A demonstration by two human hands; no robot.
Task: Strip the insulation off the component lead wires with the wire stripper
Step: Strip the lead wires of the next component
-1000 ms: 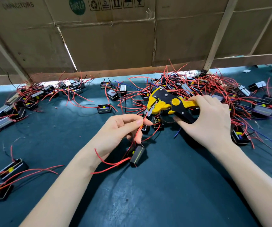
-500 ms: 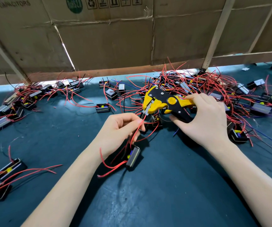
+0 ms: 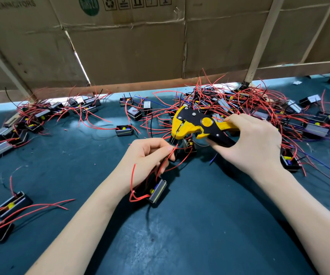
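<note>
Now wire stripper [image 3: 192,126] lies crosswise, head leftward.

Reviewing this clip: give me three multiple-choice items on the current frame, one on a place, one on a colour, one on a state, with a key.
1. Where does the big tangled pile of components lie?
A. far right of the mat
B. near left corner
C. under the left forearm

2. What colour are the wire stripper jaws?
A. green
B. yellow
C. white

3. What is the left hand doing?
A. lying flat
B. pinching a red lead wire
C. gripping the stripper

Key: 1 A, the heap sits behind the right hand; 2 B, yellow on black; 3 B, fingertips close on the wire.
</note>
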